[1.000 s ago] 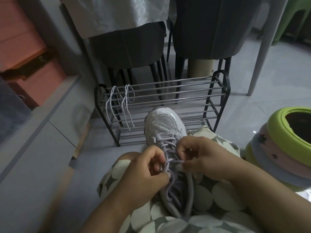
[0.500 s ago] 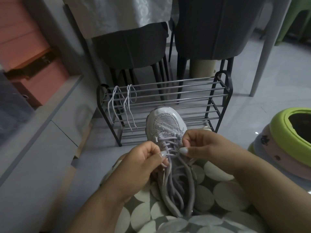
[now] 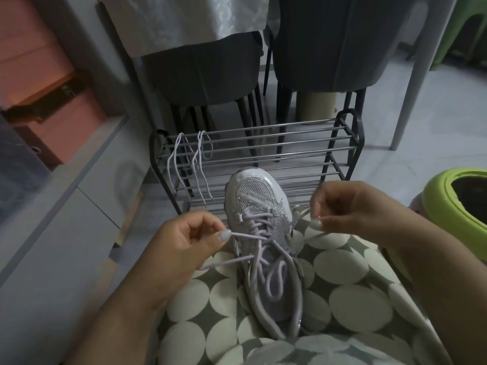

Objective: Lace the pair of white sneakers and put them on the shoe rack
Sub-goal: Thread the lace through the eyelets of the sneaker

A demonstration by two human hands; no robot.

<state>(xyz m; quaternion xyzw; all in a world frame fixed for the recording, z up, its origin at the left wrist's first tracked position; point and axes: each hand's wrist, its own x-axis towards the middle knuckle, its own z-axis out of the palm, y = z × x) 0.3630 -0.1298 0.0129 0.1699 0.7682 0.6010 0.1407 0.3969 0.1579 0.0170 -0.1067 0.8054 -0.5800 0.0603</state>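
As hands (image 3: 266,227) pinch lace (image 3: 247,235), sneaker (image 3: 259,206) rests

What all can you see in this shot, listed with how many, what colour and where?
sneaker: one, white and silver, on the lap, toe toward the rack
lace in the sneaker: one, pale lilac, partly threaded, ends pulled out to both sides
spare lace: one, white, draped over the rack's left end
shoe rack: one, black frame with metal bars, on the floor ahead
chairs: two, dark grey, behind the rack
stool: one, green, at right
patterned cloth: one, grey-green with cream spots, over the lap
left hand: pinches the left lace end
right hand: pinches the right lace end
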